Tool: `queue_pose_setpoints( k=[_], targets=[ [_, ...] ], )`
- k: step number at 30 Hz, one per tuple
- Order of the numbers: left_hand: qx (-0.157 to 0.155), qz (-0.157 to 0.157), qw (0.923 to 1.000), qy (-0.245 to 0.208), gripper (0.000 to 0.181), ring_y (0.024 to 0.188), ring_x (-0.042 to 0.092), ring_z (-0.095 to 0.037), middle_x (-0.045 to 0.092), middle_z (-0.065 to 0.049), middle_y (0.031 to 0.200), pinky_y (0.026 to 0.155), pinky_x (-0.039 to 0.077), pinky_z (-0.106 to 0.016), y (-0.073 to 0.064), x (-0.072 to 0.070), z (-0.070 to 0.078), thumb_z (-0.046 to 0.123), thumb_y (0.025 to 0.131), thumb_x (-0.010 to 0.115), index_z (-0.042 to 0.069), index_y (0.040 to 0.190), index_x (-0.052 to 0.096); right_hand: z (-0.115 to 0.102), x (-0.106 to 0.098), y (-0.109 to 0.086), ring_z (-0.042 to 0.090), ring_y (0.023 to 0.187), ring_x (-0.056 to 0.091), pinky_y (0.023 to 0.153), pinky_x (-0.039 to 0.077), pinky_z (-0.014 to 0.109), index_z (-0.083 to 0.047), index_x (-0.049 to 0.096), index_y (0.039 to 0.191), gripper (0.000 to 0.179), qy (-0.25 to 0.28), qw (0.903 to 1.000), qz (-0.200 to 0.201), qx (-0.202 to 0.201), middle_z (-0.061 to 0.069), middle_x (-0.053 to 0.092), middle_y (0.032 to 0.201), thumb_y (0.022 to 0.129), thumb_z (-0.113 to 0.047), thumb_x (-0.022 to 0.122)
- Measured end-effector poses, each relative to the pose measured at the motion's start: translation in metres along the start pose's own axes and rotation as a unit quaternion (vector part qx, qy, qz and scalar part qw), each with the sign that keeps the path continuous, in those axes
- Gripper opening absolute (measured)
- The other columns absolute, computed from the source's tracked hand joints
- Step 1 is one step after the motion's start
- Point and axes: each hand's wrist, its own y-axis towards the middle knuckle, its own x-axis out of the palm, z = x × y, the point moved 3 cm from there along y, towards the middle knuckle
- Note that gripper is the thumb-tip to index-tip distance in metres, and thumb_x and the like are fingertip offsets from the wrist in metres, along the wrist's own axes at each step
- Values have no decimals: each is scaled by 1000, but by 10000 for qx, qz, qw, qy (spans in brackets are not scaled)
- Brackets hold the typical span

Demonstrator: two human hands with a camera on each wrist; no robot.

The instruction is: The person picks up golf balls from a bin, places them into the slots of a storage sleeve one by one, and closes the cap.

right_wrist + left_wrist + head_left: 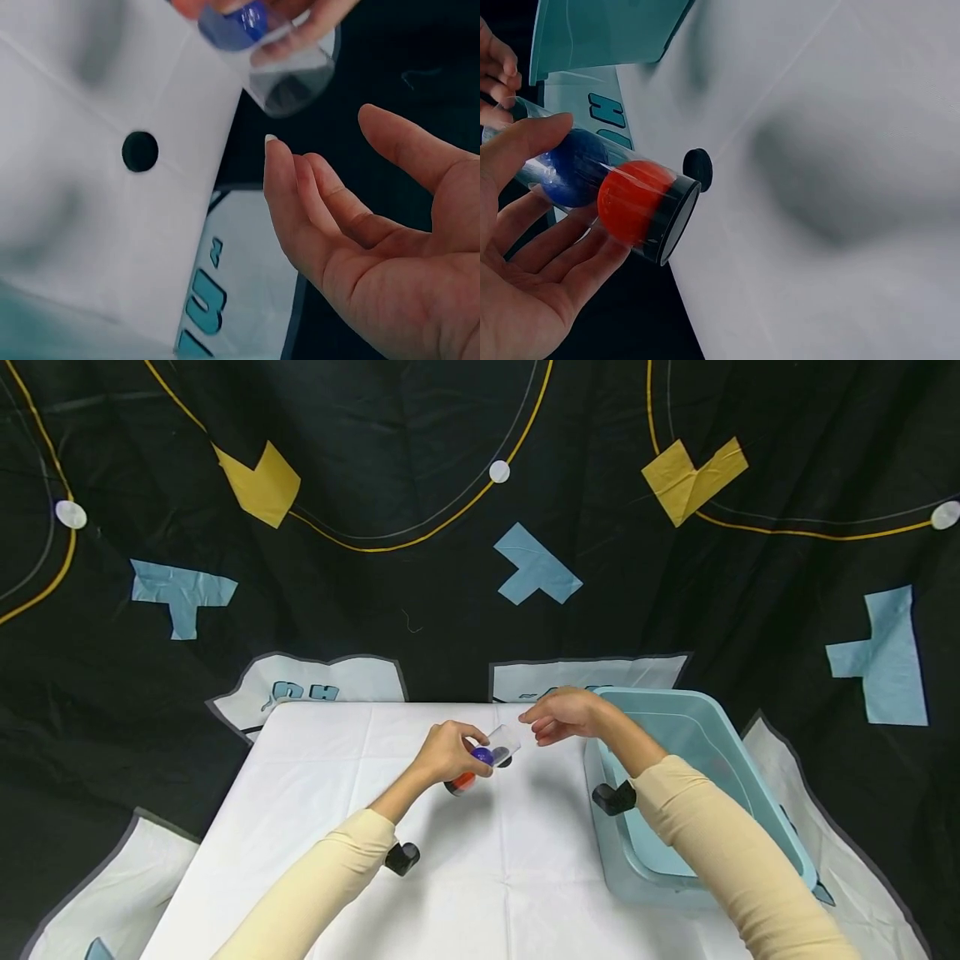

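Left wrist view: clear tube [600, 176] tilted above the bench [300, 793]

We see a blue ball [576, 169] and an orange ball [636, 201] inside the clear tube. The left hand [456, 752] curls thumb and fingers around it; the right hand [564, 716], fingers loosely bent, holds nothing near the end away from the orange ball. We judge the tube light, stiff, slick and easily cracked, so gentle pressure around mid-length suits it. A black disc [140, 151] lies on the bench, and rightward stands a teal bin [609, 835].
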Motion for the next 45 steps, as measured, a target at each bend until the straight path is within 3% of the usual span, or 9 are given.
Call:
queue_pose_setpoints(
  k=[9,20,27,36,42,45],
  targets=[
    [47,21,9999,113,39,79,68,-18,77,-8,91,64,57,-28,0,0,-7,19,67,94,14,103,79,8,-42,-10,20,85,65,93,58,33,7,51,135,49,5,9996,212,180,8,62,96,98,-22,66],
    [19,-21,10000,41,39,80,69,-19,78,-10,94,66,59,-30,1,-3,-9,20,67,93,13,103,78,27,-92,-30,19,88,64,97,56,33,8,44,144,58,-171,9989,339,265,7,63,104,101,-26,61],
    [-46,-24,10000,47,38,82,70,-21,78,-10,94,67,59,-31,1,-5,-12,19,69,93,13,103,78,53,-113,-38,17,88,65,99,55,34,6,47,137,49,-18,9983,453,357,3,63,96,103,-28,59],
    [-154,-55,9998,67,38,86,69,-22,77,-10,97,70,60,-32,2,-6,-16,21,70,93,15,104,78,96,-135,-36,18,90,66,101,54,38,11,34,148,62,113,9957,552,731,23,54,130,104,-27,56],
    [-153,-29,9998,82,39,85,70,-23,77,-10,95,69,60,-31,1,-9,-16,20,70,92,12,106,78,126,-138,-27,24,99,63,103,53,42,14,36,145,57,276,9926,794,873,20,54,123,104,-22,54],
    [-175,42,9998,109,39,85,70,-23,78,-11,95,69,60,-31,1,-11,-15,19,70,92,12,106,78,139,-137,-24,26,100,62,97,56,40,14,37,143,55,429,9903,958,912,22,53,124,103,-21,55]
  ],
)
